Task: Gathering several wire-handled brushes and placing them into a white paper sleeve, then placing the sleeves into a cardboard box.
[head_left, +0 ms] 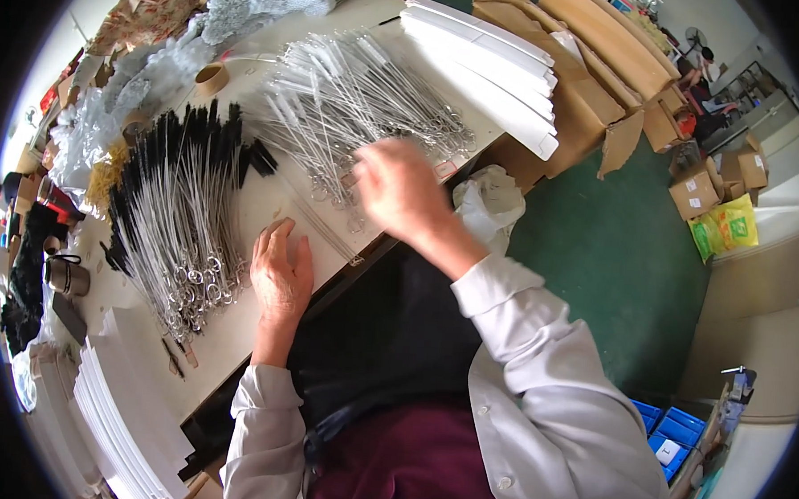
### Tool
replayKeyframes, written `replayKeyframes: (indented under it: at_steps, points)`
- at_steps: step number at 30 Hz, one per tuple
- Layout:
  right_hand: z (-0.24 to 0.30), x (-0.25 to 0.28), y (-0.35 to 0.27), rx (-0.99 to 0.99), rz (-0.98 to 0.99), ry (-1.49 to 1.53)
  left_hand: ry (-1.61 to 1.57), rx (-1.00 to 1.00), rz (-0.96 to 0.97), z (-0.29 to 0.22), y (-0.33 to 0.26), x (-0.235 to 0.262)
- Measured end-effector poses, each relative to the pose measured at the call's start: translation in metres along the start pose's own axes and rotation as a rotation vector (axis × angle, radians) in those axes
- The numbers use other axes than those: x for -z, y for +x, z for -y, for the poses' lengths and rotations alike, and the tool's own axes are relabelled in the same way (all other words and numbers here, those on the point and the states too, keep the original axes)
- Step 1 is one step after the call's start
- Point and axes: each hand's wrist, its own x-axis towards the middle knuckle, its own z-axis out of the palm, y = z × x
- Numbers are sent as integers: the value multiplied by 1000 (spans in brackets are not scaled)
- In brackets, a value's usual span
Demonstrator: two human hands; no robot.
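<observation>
The right hand [400, 189] is reaching over the near edge of a pile of thin white-bristled wire brushes [362, 96], its fingers curled down among the ring ends; the hand is blurred, so whether the fingers are pinching a brush or only touching the pile cannot be told. The left hand [280, 269] is lying flat and open on the white table [268, 199], fingers spread slightly, pressing on the bare surface and gripping nothing. A few loose wires [325, 224] are lying on the table between the two hands. Just to the left of the left hand, a large pile of black-bristled wire brushes [180, 204] is fanning out, ring ends toward the person. Stacks of long white cards [497, 62] are sitting beyond the white brushes, and more white cards [125, 416] are stacked at the near left. A roll of tape [212, 78] is resting at the far side, near another person in a patterned shirt [151, 16]. Cardboard boxes [594, 71] are standing on the green floor [613, 250].
</observation>
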Motion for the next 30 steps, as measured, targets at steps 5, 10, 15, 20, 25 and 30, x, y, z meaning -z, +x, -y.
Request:
replayKeyframes:
  at_steps: [5,10,15,20,25,30]
  points:
    - [-134,101,-1,-250,164,-815,28,-27,9,-5,1,-3]
    - [-179,142,-5,-273,307,-991,57,-21,18,-5,2,-1]
    - [-183,143,-3,-271,366,-979,74,-26,13,-3,3,-2]
    - [-178,147,-4,-273,297,-949,73,-18,16,-3,3,0]
    - [-162,172,-12,-363,54,-742,57,-22,22,-5,3,-2]
    - [-78,174,-16,-274,11,-401,-69,-108,-104,-5,2,0]
